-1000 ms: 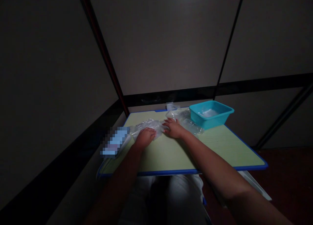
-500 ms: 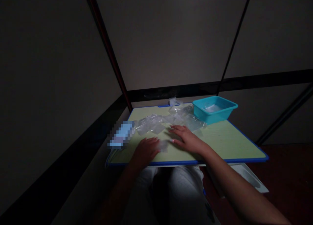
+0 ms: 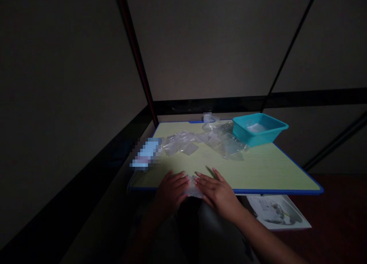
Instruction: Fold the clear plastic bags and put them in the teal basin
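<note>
My left hand [image 3: 171,190] and my right hand [image 3: 217,191] lie side by side at the near edge of the green table [image 3: 258,168]. Between their fingertips sits a small clear plastic bag [image 3: 192,185], and both hands pinch it at the table's edge. The fingers of both hands are bent onto the bag. A loose heap of more clear plastic bags [image 3: 200,141] is spread over the far half of the table, apart from my hands.
A teal plastic basin [image 3: 259,129] stands at the far right of the table. A blurred-out light blue patch [image 3: 145,153] sits at the left edge. A printed sheet [image 3: 276,213] lies below the table's right front. Dark wall panels close in behind and left.
Both hands have drawn back from the heap of bags to the near edge, bringing one small bag with them. The camera has tilted slightly.
</note>
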`<state>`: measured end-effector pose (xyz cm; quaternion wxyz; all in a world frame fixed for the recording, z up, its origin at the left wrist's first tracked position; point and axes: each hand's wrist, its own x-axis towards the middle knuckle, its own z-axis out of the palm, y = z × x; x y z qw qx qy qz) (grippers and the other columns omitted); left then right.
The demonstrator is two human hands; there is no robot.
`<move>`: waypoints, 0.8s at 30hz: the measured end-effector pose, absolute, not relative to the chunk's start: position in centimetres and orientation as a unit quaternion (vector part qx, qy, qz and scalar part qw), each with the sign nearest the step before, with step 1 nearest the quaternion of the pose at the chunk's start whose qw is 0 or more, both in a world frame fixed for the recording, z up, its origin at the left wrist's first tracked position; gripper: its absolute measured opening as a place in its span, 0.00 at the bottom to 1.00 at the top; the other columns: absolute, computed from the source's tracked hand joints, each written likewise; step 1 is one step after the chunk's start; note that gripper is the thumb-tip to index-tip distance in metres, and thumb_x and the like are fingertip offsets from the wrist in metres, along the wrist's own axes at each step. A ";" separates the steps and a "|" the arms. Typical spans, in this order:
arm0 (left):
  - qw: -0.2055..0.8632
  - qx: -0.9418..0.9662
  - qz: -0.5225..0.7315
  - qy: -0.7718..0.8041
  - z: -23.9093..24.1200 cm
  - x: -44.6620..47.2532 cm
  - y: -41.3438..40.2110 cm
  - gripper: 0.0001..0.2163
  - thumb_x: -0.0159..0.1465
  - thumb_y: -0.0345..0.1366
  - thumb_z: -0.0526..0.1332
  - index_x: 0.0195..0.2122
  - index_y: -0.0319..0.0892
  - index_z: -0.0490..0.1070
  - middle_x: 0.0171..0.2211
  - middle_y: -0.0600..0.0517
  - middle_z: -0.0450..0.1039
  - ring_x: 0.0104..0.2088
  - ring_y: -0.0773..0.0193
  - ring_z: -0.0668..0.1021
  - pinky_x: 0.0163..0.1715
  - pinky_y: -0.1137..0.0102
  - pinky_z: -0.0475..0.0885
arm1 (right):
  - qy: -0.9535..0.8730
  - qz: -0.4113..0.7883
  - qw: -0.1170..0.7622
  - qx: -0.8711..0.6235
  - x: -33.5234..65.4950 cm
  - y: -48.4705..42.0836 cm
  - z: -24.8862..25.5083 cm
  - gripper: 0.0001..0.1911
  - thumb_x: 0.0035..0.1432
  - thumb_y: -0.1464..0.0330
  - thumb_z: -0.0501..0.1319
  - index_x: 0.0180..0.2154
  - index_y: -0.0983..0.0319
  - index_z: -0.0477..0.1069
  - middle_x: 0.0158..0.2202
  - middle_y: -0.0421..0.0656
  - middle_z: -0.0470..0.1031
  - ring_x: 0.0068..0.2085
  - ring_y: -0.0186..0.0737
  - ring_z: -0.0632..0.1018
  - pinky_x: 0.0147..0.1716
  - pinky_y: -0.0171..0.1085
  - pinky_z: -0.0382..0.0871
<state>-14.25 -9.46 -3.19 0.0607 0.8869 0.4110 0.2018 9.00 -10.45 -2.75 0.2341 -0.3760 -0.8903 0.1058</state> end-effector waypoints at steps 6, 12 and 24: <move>0.248 0.771 0.403 0.426 -0.1 -11.2 -8.8 0.09 0.59 0.39 0.59 0.27 0.43 0.75 0.30 0.52 0.78 0.35 0.63 0.77 0.38 0.69 0.70 | -0.748 0.282 0.432 -0.418 10.6 -10.7 -0.4 0.10 0.59 0.61 0.58 0.33 0.58 0.75 0.34 0.42 0.79 0.39 0.43 0.78 0.49 0.48 0.64; 0.411 0.712 0.406 0.400 4.5 -5.7 -6.9 0.13 0.59 0.42 0.58 0.22 0.40 0.69 0.20 0.55 0.70 0.24 0.67 0.73 0.25 0.75 0.65 | -0.618 0.367 0.524 -0.456 14.7 -9.6 4.8 0.13 0.50 0.58 0.65 0.26 0.62 0.73 0.24 0.39 0.73 0.27 0.35 0.72 0.27 0.32 0.65; 0.031 0.922 0.217 0.320 6.4 9.4 4.2 0.33 0.57 0.47 0.63 0.62 0.50 0.52 0.65 0.47 0.48 0.56 0.46 0.67 0.51 0.58 0.65 | -0.474 0.243 0.676 -0.510 30.4 -7.8 8.3 0.14 0.44 0.58 0.69 0.28 0.61 0.73 0.26 0.40 0.76 0.26 0.35 0.73 0.25 0.32 0.65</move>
